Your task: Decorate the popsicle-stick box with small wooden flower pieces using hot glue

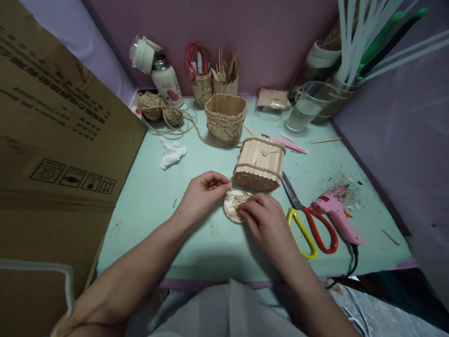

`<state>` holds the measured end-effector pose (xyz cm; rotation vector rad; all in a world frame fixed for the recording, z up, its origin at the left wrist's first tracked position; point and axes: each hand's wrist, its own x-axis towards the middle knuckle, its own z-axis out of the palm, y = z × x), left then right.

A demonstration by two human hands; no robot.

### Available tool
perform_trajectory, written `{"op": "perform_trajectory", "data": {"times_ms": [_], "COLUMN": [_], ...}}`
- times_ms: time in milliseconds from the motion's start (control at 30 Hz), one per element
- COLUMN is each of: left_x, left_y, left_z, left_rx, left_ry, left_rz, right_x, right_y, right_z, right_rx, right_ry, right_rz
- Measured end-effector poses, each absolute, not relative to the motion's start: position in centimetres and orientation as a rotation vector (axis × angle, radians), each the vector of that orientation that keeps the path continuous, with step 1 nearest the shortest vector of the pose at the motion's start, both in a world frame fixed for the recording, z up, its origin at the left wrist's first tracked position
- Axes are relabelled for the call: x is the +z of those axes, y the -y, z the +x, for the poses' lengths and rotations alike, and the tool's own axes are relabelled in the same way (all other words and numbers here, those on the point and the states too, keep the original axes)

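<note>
A small round white dish [229, 206] with several thin wooden pieces in it lies on the table in front of me. My left hand [205, 189] is at the dish's upper left rim, thumb and forefinger pinched together; what they hold, if anything, is too small to make out. Over the dish's right side, my right hand [264, 217] has its fingertips closed among the wooden pieces, and they hide what is between them. Just behind the dish, a container of wooden sticks [261, 159] lies on its side, bound with two bands of twine, with a small wooden piece on its upper face.
Scissors [298, 206] and a pink glue gun [336, 215] with a cord lie at right. Behind stand a wooden basket [226, 119], a plastic cup [307, 110] and a bottle [166, 79]. Twine [150, 105] and crumpled tissue [172, 153] are left; a cardboard box [59, 131] walls that side.
</note>
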<state>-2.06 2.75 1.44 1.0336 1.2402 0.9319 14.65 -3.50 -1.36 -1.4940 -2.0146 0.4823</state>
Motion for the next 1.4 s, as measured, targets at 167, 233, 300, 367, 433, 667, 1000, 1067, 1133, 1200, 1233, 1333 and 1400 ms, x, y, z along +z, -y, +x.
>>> {"op": "perform_trajectory", "data": {"times_ms": [167, 233, 300, 367, 433, 667, 1000, 1067, 1133, 1200, 1233, 1333, 1400], "left_x": [1.6, 1.6, 1.7, 1.8, 1.9, 1.3, 0.9, 0.9, 0.9, 0.9, 0.8, 0.9, 1.0], "left_y": [-2.8, -2.7, -2.7, -2.7, -2.7, -2.2, -1.4, -1.3, -1.2, -1.2, -1.2, -1.1, -1.1], "left_z": [-2.0, -2.0, -2.0, -2.0, -2.0, -1.7, -0.8, -0.7, -0.7, -0.7, -0.7, -0.7, -0.7], "left_rx": [0.924, 0.921, 0.922, 0.925, 0.92, 0.86, 0.826, 0.817, 0.812, 0.805, 0.804, 0.806, 0.811], "left_ry": [-1.234, -1.237, -1.24, -1.241, -1.236, -1.189, -1.144, -1.147, -1.146, -1.14, -1.136, -1.118, -1.109], "left_rz": [1.036, 1.038, 1.039, 1.036, 1.031, 1.055, 0.905, 0.882, 0.877, 0.874, 0.872, 0.86, 0.859], "right_x": [-0.9, -0.8, -0.6, -0.4, -0.1, 0.3, -0.9, -0.8, -0.7, -0.7, -0.7, -0.9, -1.0], "right_y": [2.9, 2.6, 2.5, 2.6, 2.9, 3.1, 2.4, 2.3, 2.3, 2.3, 2.3, 2.3, 2.3], "right_z": [13.7, 13.4, 13.3, 13.4, 13.7, 14.6, 14.0, 14.0, 13.9, 13.9, 13.9, 13.9, 13.9], "right_rx": [0.502, 0.507, 0.508, 0.55, 0.648, 0.839, 1.054, 1.048, 1.053, 1.064, 1.072, 1.089, 1.088], "right_ry": [2.253, 2.31, 2.347, 2.333, 2.228, 1.721, 1.151, 1.158, 1.156, 1.143, 1.134, 1.119, 1.116], "right_rz": [-1.525, -1.544, -1.536, -1.501, -1.474, -1.321, -1.409, -1.413, -1.403, -1.398, -1.396, -1.391, -1.388]}}
